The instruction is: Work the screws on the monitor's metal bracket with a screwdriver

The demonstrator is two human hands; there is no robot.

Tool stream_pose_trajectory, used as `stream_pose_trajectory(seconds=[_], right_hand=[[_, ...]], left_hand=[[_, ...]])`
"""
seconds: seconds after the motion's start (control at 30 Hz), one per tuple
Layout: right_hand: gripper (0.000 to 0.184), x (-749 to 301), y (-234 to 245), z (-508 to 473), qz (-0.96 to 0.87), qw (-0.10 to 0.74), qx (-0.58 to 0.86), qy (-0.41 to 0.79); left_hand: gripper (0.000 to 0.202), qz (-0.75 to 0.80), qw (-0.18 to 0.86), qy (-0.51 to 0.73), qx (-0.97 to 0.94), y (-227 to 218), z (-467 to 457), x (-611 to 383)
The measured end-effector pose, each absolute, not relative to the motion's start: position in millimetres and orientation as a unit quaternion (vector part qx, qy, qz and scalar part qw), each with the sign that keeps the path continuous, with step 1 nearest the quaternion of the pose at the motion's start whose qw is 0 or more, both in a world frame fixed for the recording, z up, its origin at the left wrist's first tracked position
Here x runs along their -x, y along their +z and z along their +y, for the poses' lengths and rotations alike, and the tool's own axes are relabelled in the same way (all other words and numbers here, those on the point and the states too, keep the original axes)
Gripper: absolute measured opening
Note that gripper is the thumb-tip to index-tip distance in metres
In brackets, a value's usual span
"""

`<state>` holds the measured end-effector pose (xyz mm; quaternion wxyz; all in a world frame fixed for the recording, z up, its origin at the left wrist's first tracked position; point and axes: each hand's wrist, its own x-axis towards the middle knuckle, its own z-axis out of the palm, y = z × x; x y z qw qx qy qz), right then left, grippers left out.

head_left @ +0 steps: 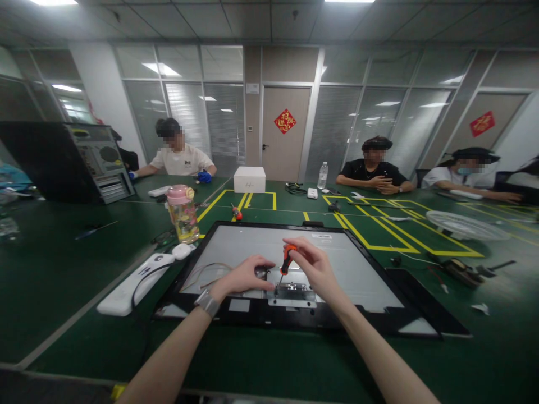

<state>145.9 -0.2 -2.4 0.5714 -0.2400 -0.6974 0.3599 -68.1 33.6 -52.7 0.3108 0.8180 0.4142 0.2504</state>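
Observation:
A monitor panel [236, 247] lies face down on the green table, its grey metal back up inside a black frame. Near its front edge sits a small metal bracket plate [295, 294]. My right hand [314, 264] is closed around a small screwdriver [285, 262] with an orange and black handle; its tip points down at the bracket. My left hand [246, 275] rests on the panel just left of the tip, fingers curled and pinched near the bracket. A watch band shows on my left wrist.
A white power strip [132, 283] lies left of the monitor, with a pink-lidded bottle [182, 213] behind it. A computer case [76, 163] stands far left. A white box [249, 179], a water bottle [322, 175], a fan grille [463, 225] and three seated people are across the table.

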Motion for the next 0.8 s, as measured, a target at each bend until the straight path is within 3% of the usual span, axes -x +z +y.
stream_pose_trajectory(seconds=[0.13,0.33,0.5,0.8], right_hand=[[0.029,-145.4,0.0,-3.3,-0.709,0.551,0.231,0.375],[0.014,-143.4,-1.7,-3.9,-0.696,0.573,0.227,0.369],[0.024,-141.5,-1.2,-7.8,-0.683,0.566,0.242,0.394],[0.014,-142.4,-0.7,-7.7,-0.697,0.580,0.240,0.347]], left_hand=[[0.064,0.419,0.314,0.246,-0.816,-51.2,32.2,68.1],[0.063,0.416,0.308,0.248,-0.819,-50.7,31.2,67.5],[0.062,0.416,0.311,0.255,-0.815,-51.6,31.5,67.7],[0.064,0.420,0.311,0.249,-0.815,-51.4,32.4,67.5]])
